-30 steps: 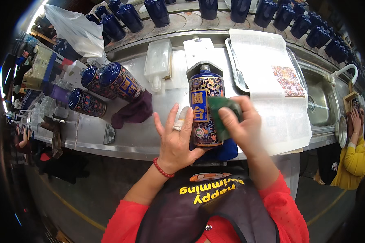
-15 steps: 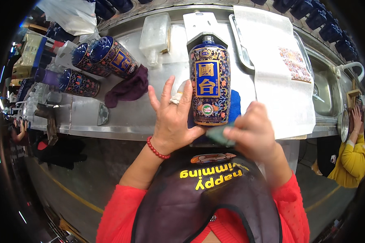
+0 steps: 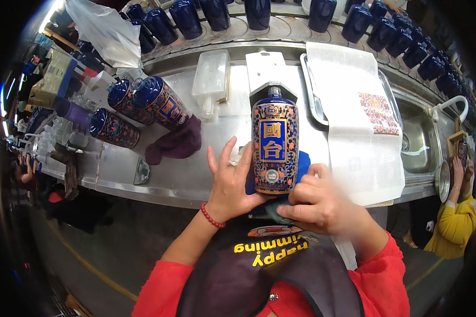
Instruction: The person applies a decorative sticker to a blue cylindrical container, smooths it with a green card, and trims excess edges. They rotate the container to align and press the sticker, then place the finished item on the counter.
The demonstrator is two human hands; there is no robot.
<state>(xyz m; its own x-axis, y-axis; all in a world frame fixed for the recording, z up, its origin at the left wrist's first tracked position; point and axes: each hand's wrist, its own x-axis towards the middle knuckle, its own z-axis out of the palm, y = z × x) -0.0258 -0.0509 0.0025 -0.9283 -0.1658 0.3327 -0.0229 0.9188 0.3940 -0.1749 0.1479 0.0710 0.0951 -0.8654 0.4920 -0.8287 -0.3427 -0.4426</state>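
Note:
A dark blue bottle (image 3: 276, 148) with a gold floral pattern lies on its back in front of me, its neck in a dark angled holder (image 3: 292, 93) and blue cloth (image 3: 302, 165) beneath. My left hand (image 3: 230, 182) rests along its left side, fingers spread, thumb against the base. One finger has a white wrap. At the bottle's lower right edge, my right hand (image 3: 322, 203) is closed on a flat green scraper (image 3: 275, 213), mostly hidden by the fingers. A similar greenish piece (image 3: 142, 170) lies on the metal table to the left.
Several patterned bottles (image 3: 166, 103) lean at the left beside a purple cloth (image 3: 179, 142). A clear empty bottle (image 3: 211, 79) lies farther back. White paper (image 3: 349, 158) with patterned sheets covers a tray at right, before a sink (image 3: 423, 150). Blue bottles (image 3: 258, 13) line a conveyor; a yellow-sleeved person (image 3: 449, 227) works at right.
The view has tilted, so everything sits lower in the picture and more of the conveyor shows. My right hand has moved in closer to the bottle's base with the scraper.

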